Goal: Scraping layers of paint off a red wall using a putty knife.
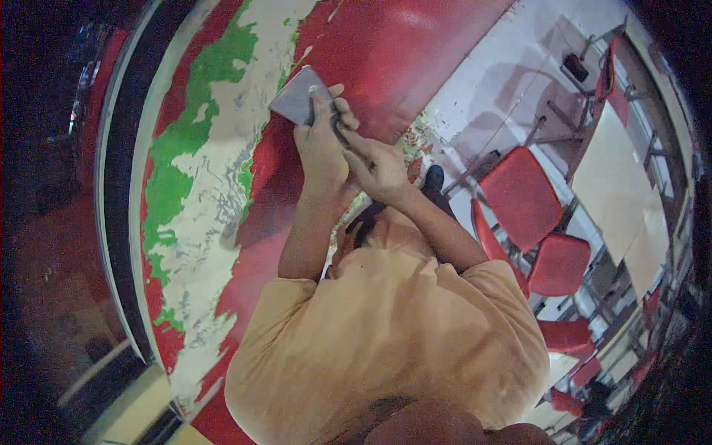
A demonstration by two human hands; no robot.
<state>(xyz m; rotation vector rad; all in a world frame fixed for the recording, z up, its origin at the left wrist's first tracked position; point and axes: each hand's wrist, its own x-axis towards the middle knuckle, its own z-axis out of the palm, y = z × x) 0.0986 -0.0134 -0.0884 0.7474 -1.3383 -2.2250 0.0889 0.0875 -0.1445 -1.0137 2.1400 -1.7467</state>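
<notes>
A broad scraper with a flat grey blade (pixel 298 102) lies close to the red surface, its edge toward the upper left. My left hand (pixel 323 148) is closed on it, with a thumb pressed along the blade. Just below and to the right, my right hand (pixel 380 169) wraps what looks like the dark handle, mostly hidden by the fingers. Left of the blade runs a bare cream strip (pixel 222 148) with ragged edges. Patches of green paint (pixel 169 185) border it, and red paint (pixel 363 44) covers the area on the right.
Pale flakes (pixel 417 139) lie along the foot of the red surface, near my dark shoe (pixel 434 178). To the right stand red-seated chairs (pixel 521 196) and a cream-topped table (pixel 615 178). A dark frame (pixel 119 185) bounds the surface on the left.
</notes>
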